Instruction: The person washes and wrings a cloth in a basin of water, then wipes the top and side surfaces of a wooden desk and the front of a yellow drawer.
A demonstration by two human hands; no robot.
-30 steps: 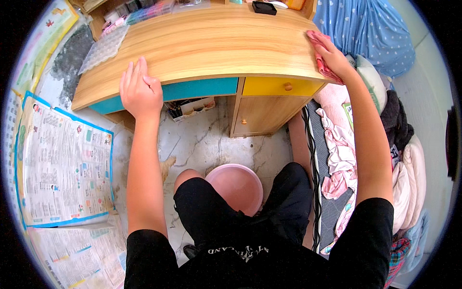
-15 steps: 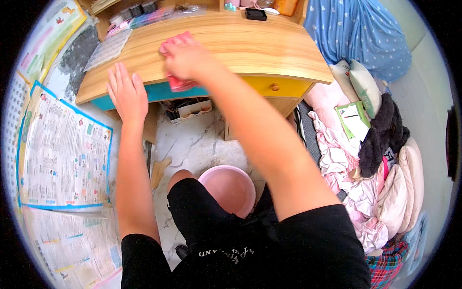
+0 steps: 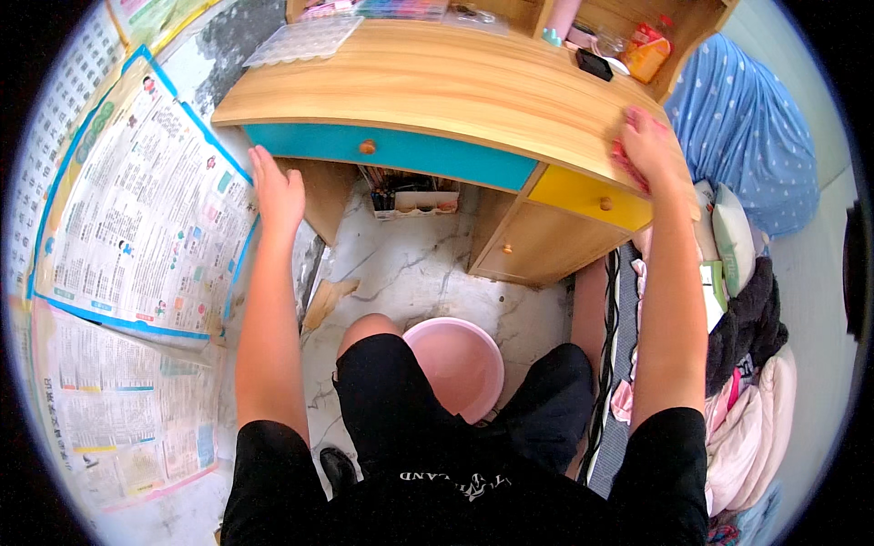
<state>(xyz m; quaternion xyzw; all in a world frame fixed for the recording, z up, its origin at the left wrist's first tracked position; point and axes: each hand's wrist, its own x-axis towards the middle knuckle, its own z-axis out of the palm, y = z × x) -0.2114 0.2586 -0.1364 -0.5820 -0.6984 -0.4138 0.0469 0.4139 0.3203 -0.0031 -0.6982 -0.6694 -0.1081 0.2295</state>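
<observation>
A wooden desk (image 3: 473, 82) with a curved front edge stands before me. At its right front corner my right hand (image 3: 648, 146) is closed on a pinkish-red cloth (image 3: 626, 167), pressed against the desktop edge. Most of the cloth is hidden beneath the hand. Off the left front corner, my left hand (image 3: 279, 193) holds nothing; its fingers are stretched out, near the end of the blue drawer (image 3: 428, 150). Below my right hand is the yellow drawer (image 3: 583, 193) with a round knob. A pink basin (image 3: 492, 364) sits on the floor between my knees.
A clear plastic tray (image 3: 305, 41) lies at the desk's back left. A black square object (image 3: 594, 64) and an orange packet (image 3: 646, 56) are at the back right. Posters (image 3: 146, 209) cover the left wall. Clothes and pillows (image 3: 734, 237) are heaped at the right.
My right hand has carried the cloth from the desk's left-middle to its right front corner. My left hand has come off the desktop. The view has shifted, showing more of the right side.
</observation>
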